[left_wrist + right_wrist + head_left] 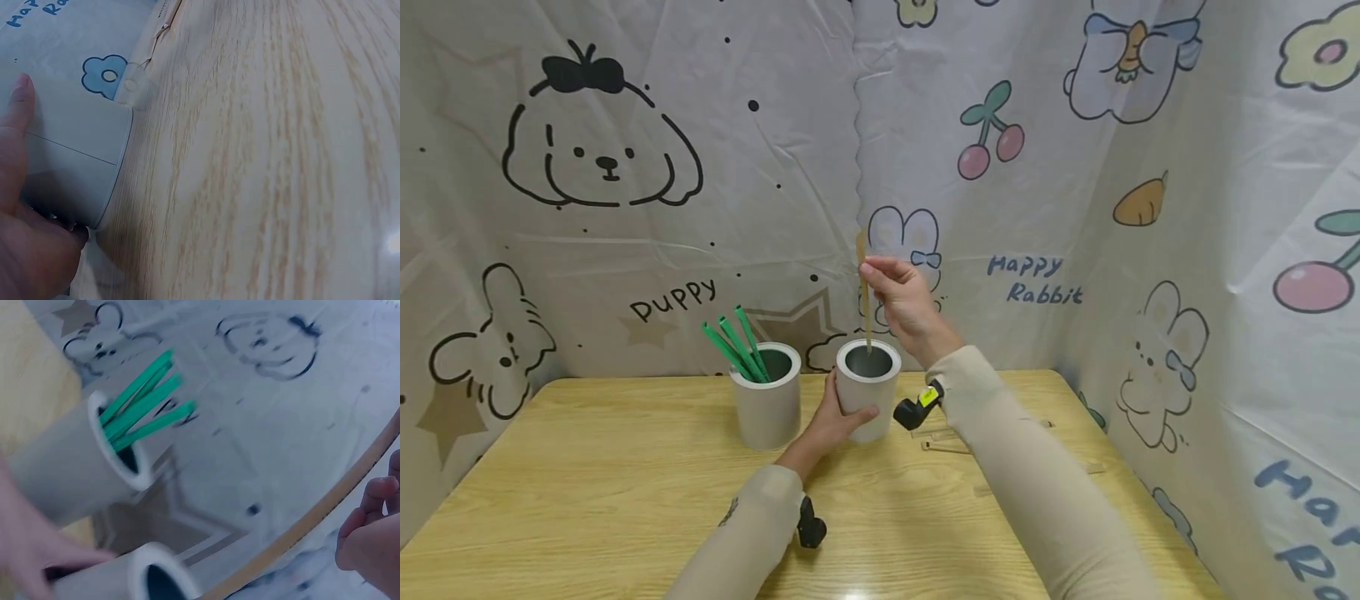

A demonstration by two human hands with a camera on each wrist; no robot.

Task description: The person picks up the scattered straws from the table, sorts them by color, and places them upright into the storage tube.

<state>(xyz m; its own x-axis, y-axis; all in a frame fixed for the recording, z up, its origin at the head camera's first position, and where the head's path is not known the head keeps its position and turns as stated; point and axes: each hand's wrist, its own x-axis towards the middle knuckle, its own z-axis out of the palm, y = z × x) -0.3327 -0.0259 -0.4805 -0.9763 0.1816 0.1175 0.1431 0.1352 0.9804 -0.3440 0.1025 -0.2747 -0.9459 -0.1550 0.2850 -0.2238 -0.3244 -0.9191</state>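
Aslant, tubes (pixel 742 350) in cup (pixel 769 417), stick (pixel 866 308) at gripped cup (pixel 874 392)

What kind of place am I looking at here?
Probably a small screened-off indoor work area: pale wrinkled sheeting printed with cartoon puppies and rabbits hangs behind and beside a light-yellow wood-grain table, where a person's left hand grips a white cylindrical container.

Head view from above, facing forward and down toward a white cylindrical cup (pixel 880 395), left-wrist view close, past it, right-wrist view near, across it, all sharing it.
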